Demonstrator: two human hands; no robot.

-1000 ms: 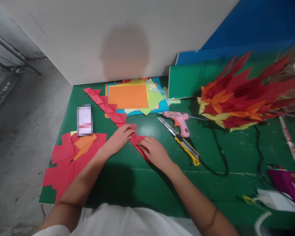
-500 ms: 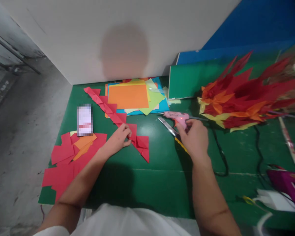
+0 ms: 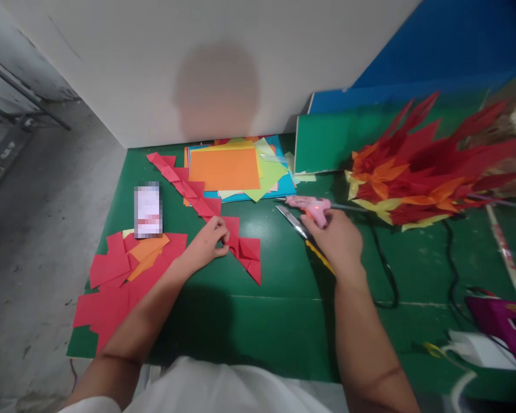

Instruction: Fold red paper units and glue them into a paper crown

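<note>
In the head view I watch two bare hands: the left hand (image 3: 208,242) has its fingers bent at the edge of one long, saw-toothed strip of folded red paper (image 3: 210,208) lying slantwise on one green table (image 3: 279,332), and whether it pinches I cannot tell. The right hand (image 3: 341,238) wraps one pink plastic glue gun's (image 3: 306,203) handle, beside one yellow-handled, metal-bladed cutter (image 3: 291,219).

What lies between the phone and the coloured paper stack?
In the head view, the folded red strip slants between phone and paper stack; green tabletop shows too.
</note>
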